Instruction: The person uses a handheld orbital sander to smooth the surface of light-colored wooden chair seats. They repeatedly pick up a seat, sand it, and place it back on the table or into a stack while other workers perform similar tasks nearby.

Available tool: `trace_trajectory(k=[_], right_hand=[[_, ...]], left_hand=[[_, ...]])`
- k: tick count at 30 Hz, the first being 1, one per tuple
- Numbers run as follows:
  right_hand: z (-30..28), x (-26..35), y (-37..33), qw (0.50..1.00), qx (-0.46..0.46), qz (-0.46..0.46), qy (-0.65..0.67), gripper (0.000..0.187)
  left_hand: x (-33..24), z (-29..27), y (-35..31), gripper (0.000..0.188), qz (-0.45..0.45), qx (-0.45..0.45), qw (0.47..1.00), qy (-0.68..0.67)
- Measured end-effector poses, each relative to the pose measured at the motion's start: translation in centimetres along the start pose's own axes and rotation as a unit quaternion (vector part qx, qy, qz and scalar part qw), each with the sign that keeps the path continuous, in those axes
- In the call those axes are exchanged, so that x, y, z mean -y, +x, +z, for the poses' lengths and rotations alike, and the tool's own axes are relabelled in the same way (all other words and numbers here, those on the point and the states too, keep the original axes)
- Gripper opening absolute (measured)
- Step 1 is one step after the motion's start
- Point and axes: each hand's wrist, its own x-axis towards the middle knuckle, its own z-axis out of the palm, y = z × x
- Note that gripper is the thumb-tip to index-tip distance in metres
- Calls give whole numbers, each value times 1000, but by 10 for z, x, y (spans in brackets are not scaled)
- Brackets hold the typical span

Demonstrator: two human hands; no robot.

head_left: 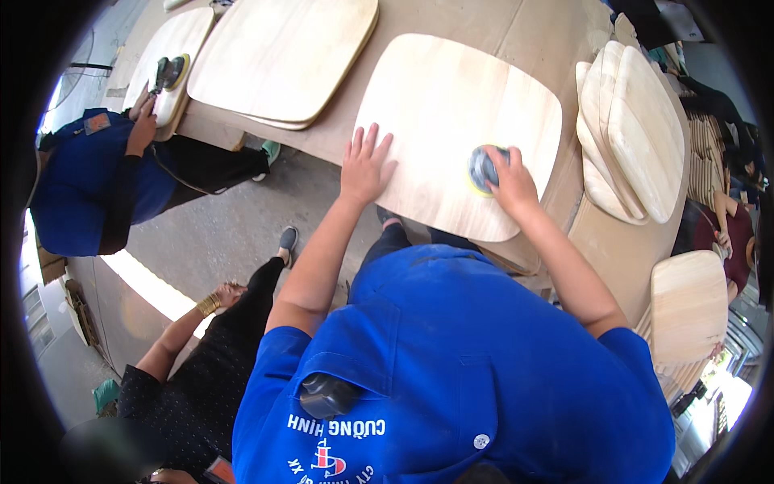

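A pale wooden panel [451, 105] with rounded corners lies flat on the workbench in front of me. My left hand [367, 164] rests spread on its left edge, fingers apart and holding nothing. Toward the panel's right side, my right hand [513, 181] is wrapped over a round hand-held sanding tool, grey with a yellow rim [485, 171]. The tool sits against the panel's top face. My palm and fingers hide part of it.
Stacked wooden panels lie at the left [282, 56] and right [637, 133] of the bench [500, 28]. At far left a co-worker in blue [105, 185] works a sander [171, 73] on another panel. A person in black [201, 379] stands near my left. Another panel [689, 306] stands at right.
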Motion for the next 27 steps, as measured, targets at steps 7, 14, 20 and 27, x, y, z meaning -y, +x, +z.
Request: trace_trajectory(k=[7,14,20,27], right_hand=[[10,26,-105,995,42,-86,13,61],[-23,-79,-123,997,-3,62,38,81],[-18,-236,-194,953,-167,242,73,88],[-3,-321,-276,916,-159,365,51,83]], left_hand=[[12,13,-9,54,-23,-61,996,-66],[6,11,-10,73,-65,-47,997,-21],[-10,19,-42,80,-294,-113,937,-148],[-80,20,-105,48,-570,9,592,-570]])
